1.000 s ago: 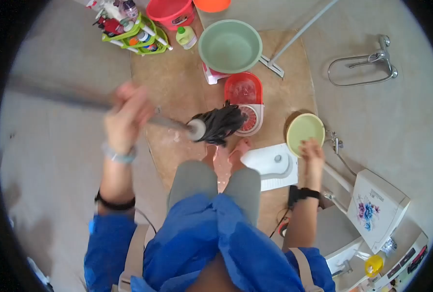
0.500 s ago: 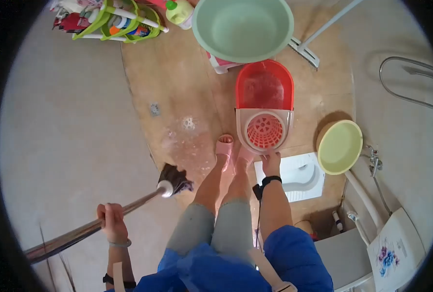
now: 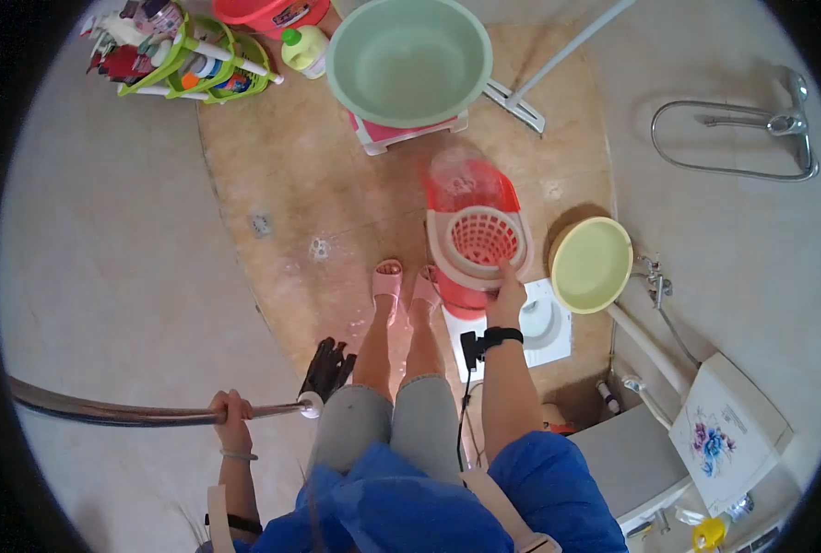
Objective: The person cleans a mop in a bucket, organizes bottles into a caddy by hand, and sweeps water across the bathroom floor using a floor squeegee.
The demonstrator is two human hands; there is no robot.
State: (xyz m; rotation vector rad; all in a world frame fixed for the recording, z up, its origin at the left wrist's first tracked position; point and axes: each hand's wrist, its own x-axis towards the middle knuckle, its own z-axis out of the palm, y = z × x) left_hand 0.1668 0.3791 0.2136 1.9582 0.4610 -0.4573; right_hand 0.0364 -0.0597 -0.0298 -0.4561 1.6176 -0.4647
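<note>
My left hand (image 3: pixel 231 406) is wrapped round the metal handle of a mop (image 3: pixel 166 416), whose dark head (image 3: pixel 327 369) hangs low beside my left knee. My right hand (image 3: pixel 508 293) grips the near rim of a red mop bucket (image 3: pixel 463 187). The bucket is tilted, with its base showing towards me, and its far end is blurred. A pale top with a red wringer basket (image 3: pixel 486 238) covers its near half. Behind my right hand lies the white squat toilet (image 3: pixel 547 323).
A green basin (image 3: pixel 408 60) rests on a pink-and-white stool (image 3: pixel 401 135). A squeegee (image 3: pixel 521 103) leans beyond it. A yellow basin (image 3: pixel 592 265) is at the right. At the back left are a green rack (image 3: pixel 217 69), a bottle (image 3: pixel 305 52) and a pink tub (image 3: pixel 277 13).
My right hand has taken hold of the bucket, which has gone from upright to tilted. The mop has moved from above the wringer down to my left side, still in my left hand.
</note>
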